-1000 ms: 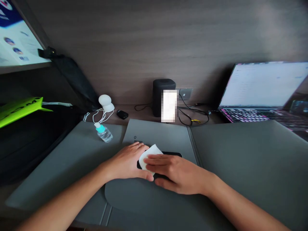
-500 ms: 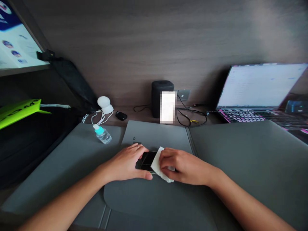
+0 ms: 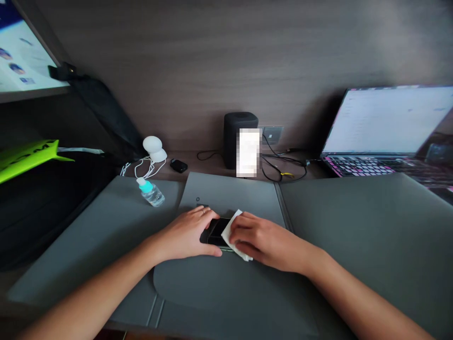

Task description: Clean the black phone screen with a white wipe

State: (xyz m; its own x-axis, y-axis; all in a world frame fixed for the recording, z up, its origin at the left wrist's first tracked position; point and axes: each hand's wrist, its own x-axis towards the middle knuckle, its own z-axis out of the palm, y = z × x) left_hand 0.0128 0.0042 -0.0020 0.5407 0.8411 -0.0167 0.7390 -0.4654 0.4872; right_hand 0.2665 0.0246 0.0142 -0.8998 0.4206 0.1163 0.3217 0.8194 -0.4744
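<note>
A flat black device, probably a phone [image 3: 216, 232], lies on a grey desk mat [image 3: 230, 288]. My left hand [image 3: 187, 233] rests on its left end, fingers curled round the edge and thumb along the near side. My right hand [image 3: 260, 238] presses a white wipe [image 3: 231, 233] onto the device's right part, fingers closed over the wipe. Most of the device is hidden under both hands and the wipe.
A small clear bottle with a teal cap [image 3: 150, 192] lies to the left. Behind stand a black cylinder speaker [image 3: 235, 137], cables [image 3: 283, 170], a white mushroom lamp [image 3: 154, 148] and a small black object [image 3: 179, 165]. An open laptop [image 3: 385, 132] sits right; a black bag [image 3: 46, 198] left.
My right hand slid the wipe from the device's left end toward the right, then back a little leftward. My left hand stayed holding the left end.
</note>
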